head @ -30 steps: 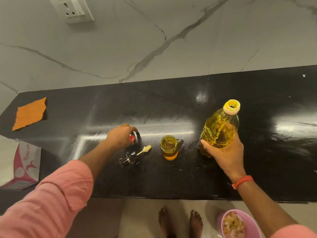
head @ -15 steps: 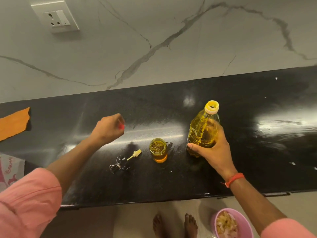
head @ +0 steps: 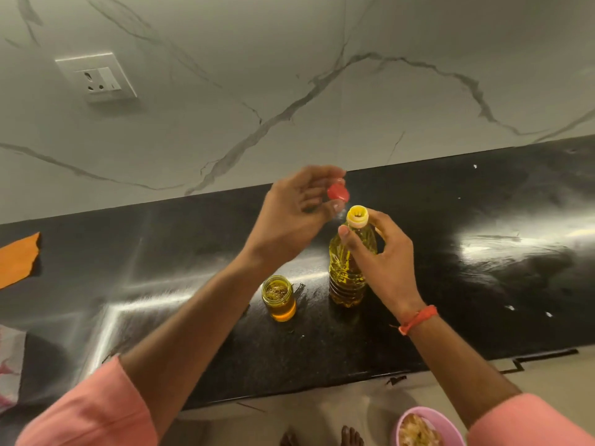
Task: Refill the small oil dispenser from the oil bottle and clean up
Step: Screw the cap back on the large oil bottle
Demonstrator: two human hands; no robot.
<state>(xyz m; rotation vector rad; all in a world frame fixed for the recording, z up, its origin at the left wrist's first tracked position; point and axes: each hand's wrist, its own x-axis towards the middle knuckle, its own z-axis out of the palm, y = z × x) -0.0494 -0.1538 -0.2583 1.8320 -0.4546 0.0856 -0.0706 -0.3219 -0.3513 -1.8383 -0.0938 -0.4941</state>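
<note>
Two hands at work: left hand pinches red cap just left of the neck, right hand grips bottle standing right of open dispenser; seat cap square, steady neck, then twist.
</note>
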